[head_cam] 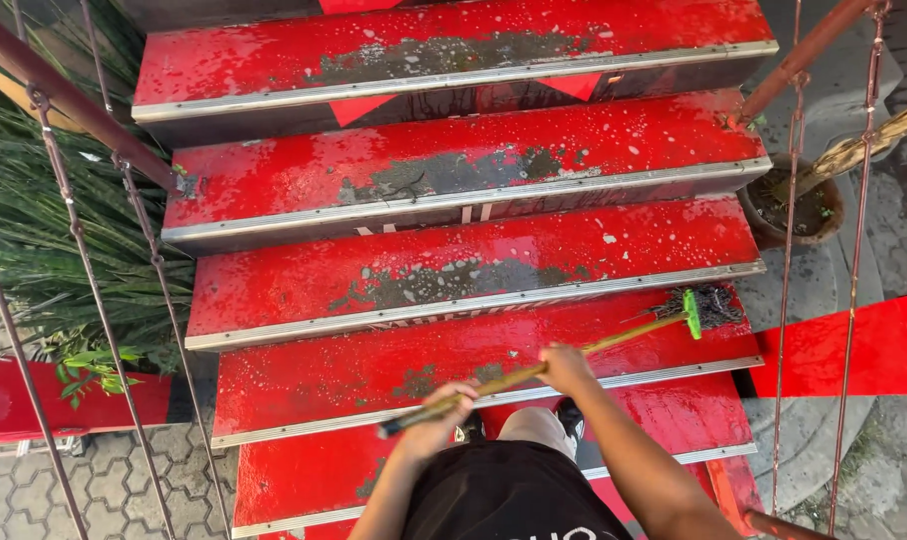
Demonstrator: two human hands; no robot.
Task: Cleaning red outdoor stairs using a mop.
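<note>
Both hands, left hand [436,418] and right hand [566,366], have fingers clamped on the long yellow-handled scrub broom [702,310], its dark bristles scrubbing the wet red-painted stair tread [374,365] (worn grey in patches) at the right end.

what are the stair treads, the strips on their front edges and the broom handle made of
Red stair treads: probably painted concrete; glossy and wet, with grey patches where the paint has worn off. Silver edge strips: look like metal, pale and straight with a dull shine. Long yellowish broom handle, gripped by the left hand and right hand: wood or bamboo by its colour, though motion blur leaves it open.
</note>
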